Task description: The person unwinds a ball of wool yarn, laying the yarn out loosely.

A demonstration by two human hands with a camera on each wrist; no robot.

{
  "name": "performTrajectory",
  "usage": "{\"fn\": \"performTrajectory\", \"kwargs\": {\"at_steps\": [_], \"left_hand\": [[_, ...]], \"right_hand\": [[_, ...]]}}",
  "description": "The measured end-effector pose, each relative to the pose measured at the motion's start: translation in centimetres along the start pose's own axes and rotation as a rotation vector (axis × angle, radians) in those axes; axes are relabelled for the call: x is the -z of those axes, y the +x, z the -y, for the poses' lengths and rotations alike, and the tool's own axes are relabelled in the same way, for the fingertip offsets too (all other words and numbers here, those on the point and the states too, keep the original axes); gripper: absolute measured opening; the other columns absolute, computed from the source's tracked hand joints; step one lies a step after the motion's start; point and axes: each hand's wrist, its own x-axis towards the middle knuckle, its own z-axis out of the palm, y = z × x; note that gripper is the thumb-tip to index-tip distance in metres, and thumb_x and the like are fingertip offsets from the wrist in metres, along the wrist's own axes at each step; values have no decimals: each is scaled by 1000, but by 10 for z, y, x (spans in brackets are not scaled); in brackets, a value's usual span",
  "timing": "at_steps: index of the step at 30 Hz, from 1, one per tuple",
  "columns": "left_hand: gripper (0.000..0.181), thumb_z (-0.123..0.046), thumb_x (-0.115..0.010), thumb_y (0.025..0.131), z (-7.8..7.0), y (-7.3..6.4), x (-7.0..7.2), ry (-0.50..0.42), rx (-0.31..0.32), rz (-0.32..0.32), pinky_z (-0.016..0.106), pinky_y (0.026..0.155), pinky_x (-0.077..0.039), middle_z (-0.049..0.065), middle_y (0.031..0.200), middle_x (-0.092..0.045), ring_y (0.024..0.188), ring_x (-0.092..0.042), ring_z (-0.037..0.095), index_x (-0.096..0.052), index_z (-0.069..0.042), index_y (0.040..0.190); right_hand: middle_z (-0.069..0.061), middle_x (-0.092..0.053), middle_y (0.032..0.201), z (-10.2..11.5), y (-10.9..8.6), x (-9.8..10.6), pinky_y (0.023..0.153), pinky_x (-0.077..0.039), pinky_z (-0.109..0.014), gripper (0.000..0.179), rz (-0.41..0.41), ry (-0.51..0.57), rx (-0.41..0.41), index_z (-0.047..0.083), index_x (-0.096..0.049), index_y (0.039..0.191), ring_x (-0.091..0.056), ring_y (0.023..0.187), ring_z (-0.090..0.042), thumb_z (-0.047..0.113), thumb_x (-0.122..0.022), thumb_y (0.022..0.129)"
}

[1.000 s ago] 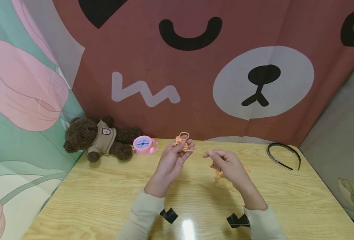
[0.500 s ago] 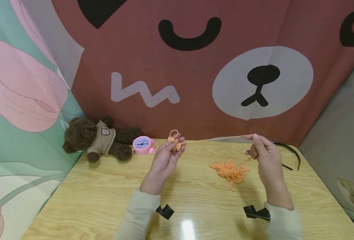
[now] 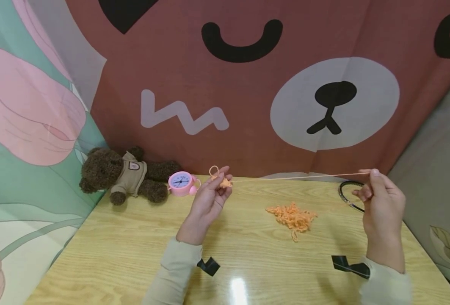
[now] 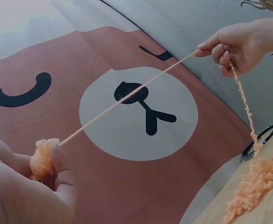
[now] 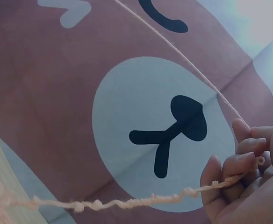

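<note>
In the head view my left hand [image 3: 208, 199] pinches a small bundle of orange yarn [image 3: 225, 183], with a loop sticking up above the thumb. A taut strand of yarn [image 4: 127, 97] runs from that bundle to my right hand [image 3: 382, 203], which pinches it between thumb and forefinger, well off to the right. Another, crinkled length of yarn [image 5: 141, 201] hangs from the curled lower fingers of the right hand. It leads down to a loose heap of orange yarn [image 3: 294, 217] on the table, between the two hands.
A brown teddy bear [image 3: 133, 178] in a beige shirt lies at the back left of the wooden table [image 3: 133, 241]. Beside it stands a pink alarm clock [image 3: 180, 183]. A black headband [image 3: 347, 199] lies at the back right, partly behind the right hand.
My right hand has moved far to the right, drawing out a long strand from the left hand's bundle. The heap it covered now shows fully. The left hand has shifted slightly left.
</note>
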Motion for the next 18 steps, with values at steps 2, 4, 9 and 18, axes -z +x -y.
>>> {"fn": "performTrajectory", "kwargs": {"at_steps": [2, 4, 9, 18], "left_hand": [[39, -22, -45, 110, 0, -1, 0, 12, 14, 9, 11, 64, -52, -4, 93, -63, 75, -58, 5, -48, -8, 146], [36, -25, -42, 111, 0, -1, 1, 14, 26, 15, 11, 62, -50, -5, 92, -60, 73, -57, 4, -50, -11, 143], [25, -28, -41, 111, 0, -2, 1, -37, 48, 35, 14, 69, -57, -1, 100, -60, 80, -64, 9, -57, -15, 125], [15, -15, -47, 107, -3, -3, 0, -127, 70, 120, 12, 64, -52, -1, 94, -61, 74, -59, 5, -62, -17, 105]], "right_hand": [[-2, -44, 59, 0, 0, -1, 56, -57, -24, 34, 4, -12, -10, -7, -71, 106, -39, 53, -15, 25, -71, 95], [-2, -44, 59, 0, -1, -3, 56, -57, -24, 34, 12, -25, -20, -7, -71, 106, -39, 53, -15, 26, -71, 95], [-2, -44, 58, -3, -2, -8, 56, -57, -23, 35, 42, -71, -22, -6, -71, 105, -40, 54, -15, 28, -68, 96], [-1, -45, 58, -8, -2, -11, 56, -56, -22, 33, 49, -104, -25, -4, -72, 102, -42, 52, -13, 28, -67, 97]]}}
